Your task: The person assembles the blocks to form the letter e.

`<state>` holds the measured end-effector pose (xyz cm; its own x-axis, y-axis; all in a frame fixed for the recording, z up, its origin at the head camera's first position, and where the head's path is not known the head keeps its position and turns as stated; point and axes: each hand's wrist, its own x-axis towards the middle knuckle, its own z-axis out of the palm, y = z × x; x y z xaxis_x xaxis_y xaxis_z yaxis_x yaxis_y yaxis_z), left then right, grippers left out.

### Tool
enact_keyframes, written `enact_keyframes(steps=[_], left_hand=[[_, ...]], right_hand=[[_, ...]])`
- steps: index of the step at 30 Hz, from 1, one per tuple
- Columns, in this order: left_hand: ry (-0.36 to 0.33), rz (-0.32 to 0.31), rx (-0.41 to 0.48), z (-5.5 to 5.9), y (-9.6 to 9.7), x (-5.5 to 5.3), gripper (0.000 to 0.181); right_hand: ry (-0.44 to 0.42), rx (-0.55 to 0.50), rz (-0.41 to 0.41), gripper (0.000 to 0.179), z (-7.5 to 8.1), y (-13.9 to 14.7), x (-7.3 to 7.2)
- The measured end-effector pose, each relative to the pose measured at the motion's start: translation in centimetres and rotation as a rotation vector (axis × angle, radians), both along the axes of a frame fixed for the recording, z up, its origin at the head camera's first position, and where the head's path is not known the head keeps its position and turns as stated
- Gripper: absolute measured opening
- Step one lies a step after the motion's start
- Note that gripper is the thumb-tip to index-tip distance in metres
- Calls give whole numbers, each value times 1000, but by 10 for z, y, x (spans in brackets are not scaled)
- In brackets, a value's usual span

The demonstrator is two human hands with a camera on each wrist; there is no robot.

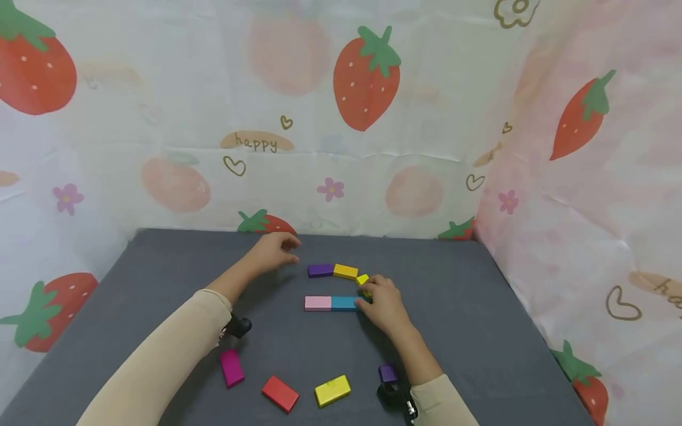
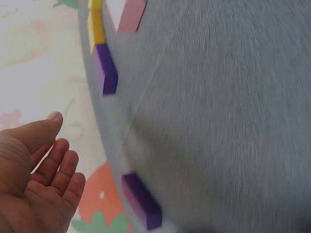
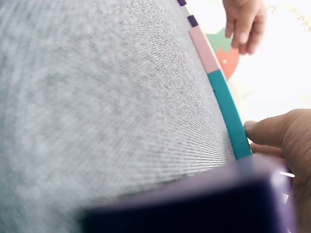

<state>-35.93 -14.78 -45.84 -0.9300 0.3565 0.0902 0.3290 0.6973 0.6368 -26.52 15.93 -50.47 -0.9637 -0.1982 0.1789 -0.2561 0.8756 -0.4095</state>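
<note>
My left hand (image 1: 274,251) hovers near the table's back edge, left of a purple block (image 1: 320,271); its fingers curve loosely around nothing. Another dark purple block (image 2: 141,201) shows below that hand in the left wrist view, hidden from the head view. My right hand (image 1: 386,302) pinches a small yellow block (image 1: 362,279), mostly covered by its fingers. The thumb lies against the right end of a blue block (image 1: 343,303), which adjoins a pink block (image 1: 317,303). An orange-yellow block (image 1: 346,271) bridges the purple and the pinched one.
Nearer the front lie a magenta block (image 1: 232,368), a red block (image 1: 280,394), a yellow block (image 1: 333,390) and a purple block (image 1: 388,373) beside the right wrist camera. Strawberry-printed cloth (image 1: 298,118) walls the grey table (image 1: 453,331) at the back and sides.
</note>
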Motion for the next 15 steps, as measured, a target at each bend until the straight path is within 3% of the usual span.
enact_keyframes(steps=[7, 15], left_hand=[[3, 21, 10, 15, -33, 6, 44], [-33, 94, 6, 8, -68, 9, 45]], right_hand=[[8, 0, 0, 31, -1, 2, 0], [10, -1, 7, 30, 0, 0, 0]])
